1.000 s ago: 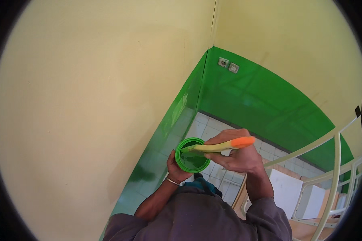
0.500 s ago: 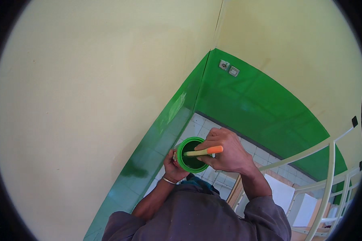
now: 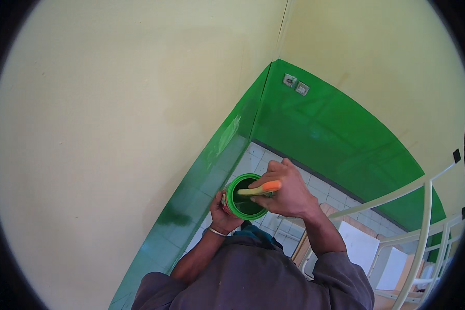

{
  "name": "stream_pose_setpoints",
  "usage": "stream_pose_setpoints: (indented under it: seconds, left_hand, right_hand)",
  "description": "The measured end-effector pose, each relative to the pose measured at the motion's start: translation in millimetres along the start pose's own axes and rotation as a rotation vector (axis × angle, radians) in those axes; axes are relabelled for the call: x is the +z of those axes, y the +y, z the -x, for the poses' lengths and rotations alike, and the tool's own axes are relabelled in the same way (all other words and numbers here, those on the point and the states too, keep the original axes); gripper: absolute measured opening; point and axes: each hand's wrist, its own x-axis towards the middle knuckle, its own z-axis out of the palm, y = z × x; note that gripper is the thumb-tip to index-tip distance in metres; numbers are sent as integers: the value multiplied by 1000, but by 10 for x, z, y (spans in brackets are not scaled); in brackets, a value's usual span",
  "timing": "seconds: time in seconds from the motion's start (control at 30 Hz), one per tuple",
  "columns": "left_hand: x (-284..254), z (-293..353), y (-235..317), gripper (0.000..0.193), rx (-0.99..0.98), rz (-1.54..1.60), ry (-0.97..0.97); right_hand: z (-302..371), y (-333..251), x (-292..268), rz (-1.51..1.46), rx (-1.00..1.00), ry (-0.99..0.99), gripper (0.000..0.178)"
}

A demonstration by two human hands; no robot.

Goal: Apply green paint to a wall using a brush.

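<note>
My left hand (image 3: 223,217) is closed around the side of a round paint can (image 3: 233,210) with a bright green rim, held in front of my body with its mouth facing up. Dark green paint (image 3: 249,206) shows inside. Over the can's right rim, my right hand (image 3: 290,192) grips a paintbrush (image 3: 254,191) by its pale yellow handle with an orange end. The brush's lower end reaches into the can, and its bristles are hidden there.
A cream wall (image 3: 108,129) with a glossy green lower band (image 3: 191,186) stands close on my left. Ahead is a green wall (image 3: 325,134) with a socket and switch (image 3: 295,84). White metal railings (image 3: 423,227), a wooden surface (image 3: 307,248) and white panels (image 3: 357,243) are at right, above floor tiles (image 3: 250,160).
My right hand has shifted slightly up and left, and the brush's orange end has tilted upward. The can stays nearly in place in my left hand.
</note>
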Motion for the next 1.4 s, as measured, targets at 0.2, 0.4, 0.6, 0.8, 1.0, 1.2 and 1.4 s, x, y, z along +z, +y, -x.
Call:
stream_pose_setpoints:
  seconds: [0.2, 0.4, 0.6, 0.8, 1.0, 1.2, 1.4]
  left_hand:
    - [69, -37, 22, 60, -28, 14, -26]
    - [20, -85, 46, 60, -24, -17, 8]
    - [-66, -136, 54, 58, -41, 7, 34]
    - [-71, -200, 40, 59, -30, -21, 60]
    - [-100, -192, 20, 69, 17, -35, 111]
    - [-27, -85, 4, 69, -35, -33, 104]
    - [18, 358, -15, 68, 8, 259, 178]
  right_hand:
    - [92, 76, -163, -518, 344, 254, 25]
    - [137, 164, -126, -500, 471, 322, 27]
    - [237, 281, -227, -445, 502, 385, 28]
    - [295, 418, -220, -673, 422, 544, 27]
    - [405, 885, 34, -976, 473, 576, 24]
    - [447, 1695, 835, -1877, 416, 654, 43]
    - [221, 1947, 2183, -2299, 348, 627, 54]
